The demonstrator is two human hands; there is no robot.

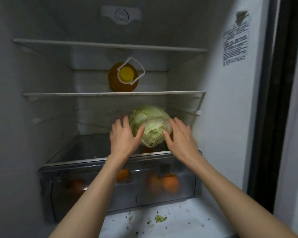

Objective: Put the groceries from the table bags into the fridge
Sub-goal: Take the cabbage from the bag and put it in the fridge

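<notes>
Cabbage (pixel 150 125), one head, on the fridge's lowest glass shelf (pixel 86 148) above the crisper drawer (pixel 127 191). Your left hand (pixel 125 134) and right hand (pixel 181 136) flank it, fingers straight and spread, thumbs touching the leaves. One oil bottle (pixel 122 78) on the shelf above; four oranges (pixel 170 183) visible in the drawer.

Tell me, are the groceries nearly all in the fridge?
Some are. Done: an oil bottle stands on the middle shelf, and oranges lie in the drawer. In hand: the cabbage sits on the drawer's cover, with the left hand and right hand open at its sides. Left: I cannot tell, because the table bags are out of view.
</notes>
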